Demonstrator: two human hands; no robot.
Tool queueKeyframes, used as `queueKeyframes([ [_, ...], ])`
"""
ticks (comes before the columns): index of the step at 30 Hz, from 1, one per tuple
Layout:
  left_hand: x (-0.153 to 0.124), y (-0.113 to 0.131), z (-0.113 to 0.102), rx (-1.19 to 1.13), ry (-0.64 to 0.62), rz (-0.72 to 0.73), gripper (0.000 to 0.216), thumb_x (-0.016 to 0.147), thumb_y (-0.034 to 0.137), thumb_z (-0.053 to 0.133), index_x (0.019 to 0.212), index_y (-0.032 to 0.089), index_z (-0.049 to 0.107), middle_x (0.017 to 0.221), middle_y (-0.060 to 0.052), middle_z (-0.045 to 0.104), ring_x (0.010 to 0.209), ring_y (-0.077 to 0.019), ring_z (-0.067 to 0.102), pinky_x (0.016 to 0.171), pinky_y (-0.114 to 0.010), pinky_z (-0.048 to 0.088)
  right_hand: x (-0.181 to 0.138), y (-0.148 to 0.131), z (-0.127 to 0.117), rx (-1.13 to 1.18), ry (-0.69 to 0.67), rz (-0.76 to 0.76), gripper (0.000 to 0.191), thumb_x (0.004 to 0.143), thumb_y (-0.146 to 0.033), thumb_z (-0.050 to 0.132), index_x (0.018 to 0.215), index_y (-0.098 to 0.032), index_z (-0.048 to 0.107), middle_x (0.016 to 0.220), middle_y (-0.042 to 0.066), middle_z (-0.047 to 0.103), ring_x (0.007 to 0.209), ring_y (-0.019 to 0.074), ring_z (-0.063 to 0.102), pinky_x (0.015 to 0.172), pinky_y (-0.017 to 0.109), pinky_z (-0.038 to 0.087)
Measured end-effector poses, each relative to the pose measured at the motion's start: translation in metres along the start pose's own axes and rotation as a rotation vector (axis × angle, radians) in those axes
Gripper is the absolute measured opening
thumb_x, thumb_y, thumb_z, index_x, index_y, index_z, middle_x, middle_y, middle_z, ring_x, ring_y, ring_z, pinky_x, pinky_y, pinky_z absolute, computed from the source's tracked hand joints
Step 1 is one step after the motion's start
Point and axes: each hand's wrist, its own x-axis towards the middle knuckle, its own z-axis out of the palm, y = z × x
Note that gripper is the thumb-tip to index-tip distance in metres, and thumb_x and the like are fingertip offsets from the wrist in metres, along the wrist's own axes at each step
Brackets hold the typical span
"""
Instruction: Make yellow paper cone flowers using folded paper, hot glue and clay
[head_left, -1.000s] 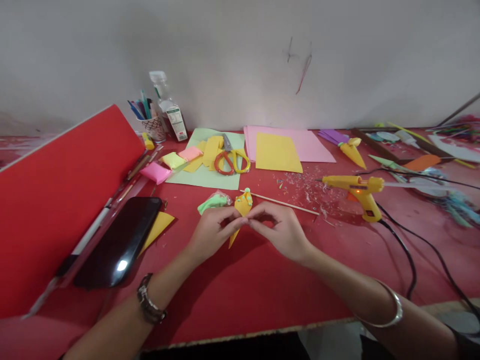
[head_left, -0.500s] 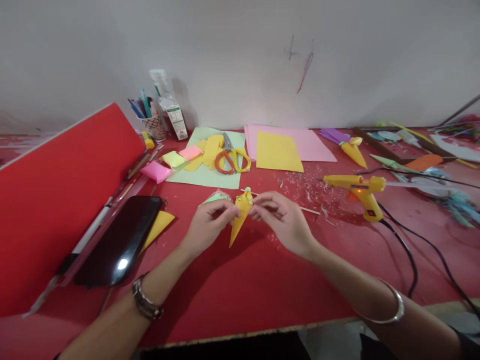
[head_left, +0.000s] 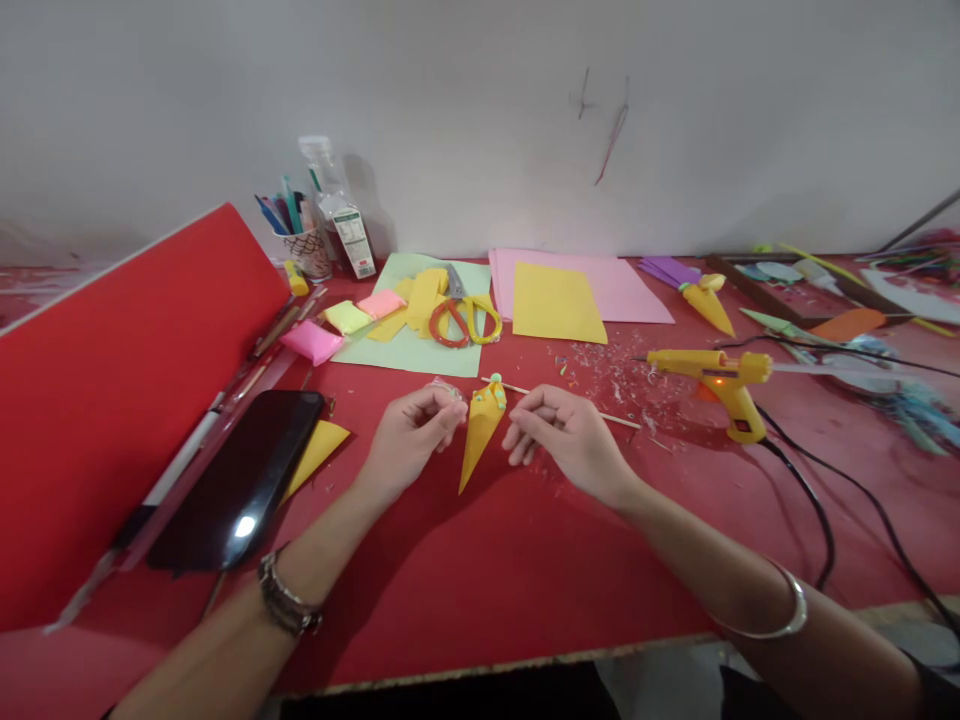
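Note:
A yellow paper cone (head_left: 480, 435), pointed end toward me, lies between my hands on the red table. Small pale green balls sit at its wide end, with one larger ball at the top. Just left of the cone is my left hand (head_left: 412, 432), thumb and fingertips pinched together; whatever may be between them is too small to make out. My right hand (head_left: 566, 440) hovers right of the cone, fingers loosely curled and apart, not touching it. A thin wooden stick (head_left: 619, 420) passes behind the cone. Behind my left fingers, a clear packet is mostly hidden.
A yellow glue gun (head_left: 712, 375) with a lit light lies at right, its cord running to the front edge. Red-and-yellow scissors (head_left: 465, 322) rest on paper behind. At left are a black phone (head_left: 240, 480), bright clay packets (head_left: 313, 342) and a red board (head_left: 142, 400).
Both hands have let go of the cone and drawn slightly apart, the left one leftward and the right one rightward. The cone stays almost where it was.

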Motion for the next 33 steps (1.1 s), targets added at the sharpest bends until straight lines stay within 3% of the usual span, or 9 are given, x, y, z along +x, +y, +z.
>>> queueKeyframes([
  [3,-0.0006,0.0001,0.0012,-0.008,-0.003,0.018,0.043,0.077,0.048,0.044,0.048,0.019,0.032,0.040,0.007,0.029,0.037,-0.0057,0.025,0.038,-0.021,0.023,0.0003,-0.0011,-0.0008,-0.001,0.014,0.011,0.017,0.074,-0.025,0.055,0.061,-0.016,0.049,0.046,-0.005,0.057,0.034,0.0045,0.051,0.037,0.017,0.043],
  [6,-0.0006,0.0003,0.0022,-0.060,-0.005,0.006,0.045,0.083,0.051,0.028,0.051,0.020,0.025,0.043,0.007,0.023,0.037,-0.0069,0.025,0.039,-0.023,0.024,0.0018,-0.0008,-0.0016,0.023,0.018,0.030,0.010,0.071,-0.021,0.057,0.064,-0.015,0.055,0.050,-0.005,0.060,0.040,0.0046,0.055,0.042,0.017,0.046],
  [8,-0.0004,0.0002,0.0026,-0.061,-0.019,0.011,0.042,0.084,0.048,0.028,0.053,0.020,0.028,0.047,0.007,0.026,0.039,-0.0069,0.028,0.041,-0.023,0.025,0.0026,0.0002,-0.0020,0.068,0.017,0.052,0.003,0.068,-0.019,0.060,0.069,-0.015,0.058,0.059,-0.002,0.064,0.051,0.0066,0.061,0.051,0.018,0.050],
  [13,-0.0009,-0.0004,0.0027,0.016,-0.035,0.023,0.034,0.083,0.042,0.037,0.058,0.019,0.035,0.053,0.006,0.032,0.043,-0.0070,0.031,0.042,-0.022,0.027,0.0033,0.0031,-0.0024,0.154,0.001,0.093,0.011,0.067,-0.022,0.062,0.077,-0.017,0.061,0.070,0.001,0.068,0.066,0.0104,0.065,0.066,0.025,0.053],
  [19,-0.0027,0.0008,-0.0001,0.176,-0.044,0.087,0.044,0.083,0.047,0.033,0.049,0.019,0.037,0.045,0.004,0.033,0.043,-0.0086,0.030,0.043,-0.024,0.026,0.0021,-0.0001,-0.0021,0.096,-0.009,0.092,0.015,0.072,-0.029,0.058,0.065,-0.015,0.056,0.058,-0.001,0.064,0.049,0.0080,0.061,0.048,0.019,0.050],
  [23,-0.0021,0.0005,-0.0004,0.147,-0.042,0.086,0.045,0.083,0.047,0.034,0.048,0.019,0.033,0.045,0.004,0.033,0.042,-0.0083,0.030,0.042,-0.024,0.027,0.0021,-0.0036,-0.0029,0.026,0.024,0.061,0.021,0.067,-0.028,0.063,0.057,-0.016,0.048,0.047,-0.005,0.058,0.037,0.0051,0.053,0.039,0.017,0.044],
  [28,-0.0004,0.0001,-0.0001,0.122,-0.036,0.052,0.027,0.079,0.039,0.046,0.067,0.017,0.054,0.054,0.004,0.043,0.045,-0.0070,0.036,0.045,-0.021,0.032,0.0038,0.0001,-0.0036,0.061,-0.005,0.058,0.009,0.067,-0.022,0.063,0.068,-0.016,0.057,0.056,-0.003,0.063,0.049,0.0072,0.059,0.050,0.021,0.049],
  [33,0.0004,-0.0029,0.0006,-0.017,-0.023,0.006,0.027,0.081,0.037,0.044,0.089,0.016,0.059,0.067,0.000,0.056,0.043,-0.0053,0.040,0.046,-0.021,0.036,0.0054,0.0062,-0.0046,0.284,0.018,0.084,0.017,0.073,-0.025,0.056,0.088,-0.018,0.059,0.077,0.002,0.068,0.070,0.0099,0.064,0.072,0.026,0.051],
])
